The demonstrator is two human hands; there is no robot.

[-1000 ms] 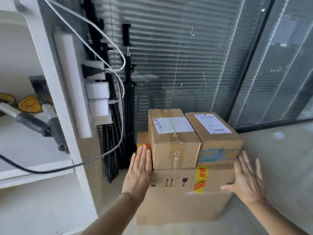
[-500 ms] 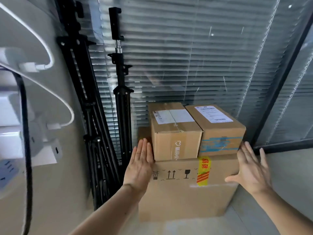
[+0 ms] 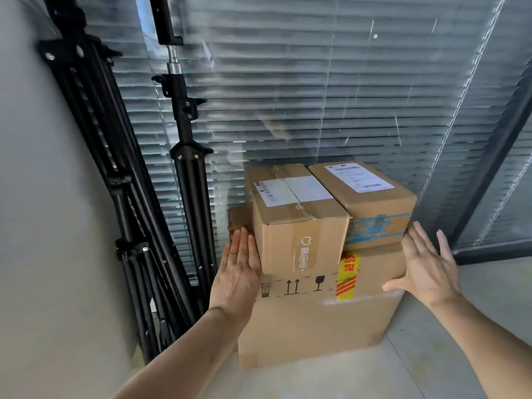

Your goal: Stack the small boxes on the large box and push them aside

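The left hand (image 3: 240,266) lies flat with fingers extended against the left side of the large box (image 3: 313,318), and the right hand (image 3: 426,269) is spread flat on its right edge; neither grips. Two small boxes (image 3: 299,226) sit side by side on top, on the floor (image 3: 431,367) near the window blinds (image 3: 316,96), black stands (image 3: 187,168) to the left.

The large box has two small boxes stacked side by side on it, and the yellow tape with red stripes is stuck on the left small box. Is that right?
Not quite. The head view shows the yellow tape with red stripes on the front of the large box, not on the left small box. That box carries clear tape with a white logo. The two small boxes do sit side by side on top, the right small box beside it.
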